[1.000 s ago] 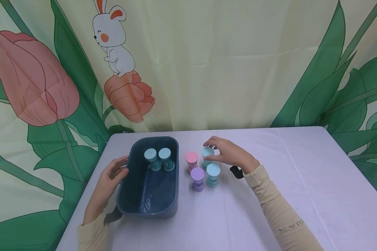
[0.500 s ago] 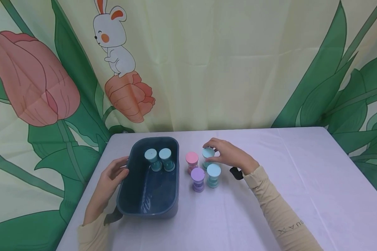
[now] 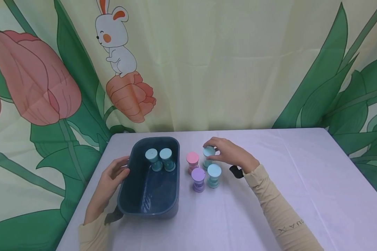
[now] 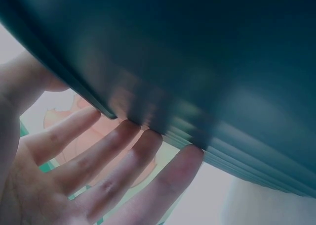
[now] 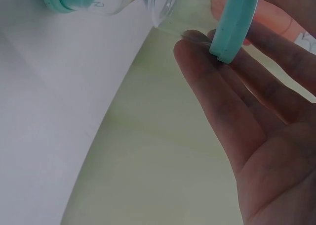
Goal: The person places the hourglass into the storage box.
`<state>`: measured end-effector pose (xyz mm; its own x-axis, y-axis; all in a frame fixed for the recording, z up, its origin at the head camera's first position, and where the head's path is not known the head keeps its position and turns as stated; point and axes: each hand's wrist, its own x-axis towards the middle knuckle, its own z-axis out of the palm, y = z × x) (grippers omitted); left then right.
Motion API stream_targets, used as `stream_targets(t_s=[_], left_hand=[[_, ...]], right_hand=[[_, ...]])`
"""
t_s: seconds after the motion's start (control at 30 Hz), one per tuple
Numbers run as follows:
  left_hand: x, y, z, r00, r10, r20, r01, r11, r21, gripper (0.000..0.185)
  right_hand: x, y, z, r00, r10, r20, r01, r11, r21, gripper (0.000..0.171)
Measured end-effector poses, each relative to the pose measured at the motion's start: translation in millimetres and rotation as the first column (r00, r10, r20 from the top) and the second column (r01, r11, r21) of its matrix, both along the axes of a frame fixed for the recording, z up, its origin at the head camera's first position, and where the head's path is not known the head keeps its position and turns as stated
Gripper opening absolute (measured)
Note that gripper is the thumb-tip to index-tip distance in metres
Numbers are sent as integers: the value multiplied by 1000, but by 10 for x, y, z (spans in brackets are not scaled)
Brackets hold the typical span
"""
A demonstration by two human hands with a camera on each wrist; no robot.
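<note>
On the surface (image 3: 270, 181), beside the bin (image 3: 135, 205), our right hand (image 3: 230, 153) pinches the teal timer (image 3: 208, 153) by its top. It may bump the pink timer (image 3: 192, 161) over. Our flat left hand (image 3: 108, 177) steadies the bin.

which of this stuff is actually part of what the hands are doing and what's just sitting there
In use:
right hand pinching teal sand timer
left hand on dark blue bin

Just standing:
pink timer
purple timer
light blue timer
two timers in bin

a staged recording corner: a cartoon rabbit-and-tulip backdrop (image 3: 119, 52) hangs behind a cloth-covered table (image 3: 301, 181).
</note>
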<state>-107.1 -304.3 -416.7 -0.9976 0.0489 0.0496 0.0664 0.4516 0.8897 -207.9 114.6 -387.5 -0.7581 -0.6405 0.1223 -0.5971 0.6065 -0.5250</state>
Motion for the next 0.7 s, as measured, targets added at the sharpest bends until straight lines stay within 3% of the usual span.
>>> stream_targets(t_s=[0.7], left_hand=[[-3, 23, 24, 1000, 7, 18, -8, 1000, 5, 51]], right_hand=[[39, -13, 296, 998, 0, -57, 1, 1000, 13, 39]])
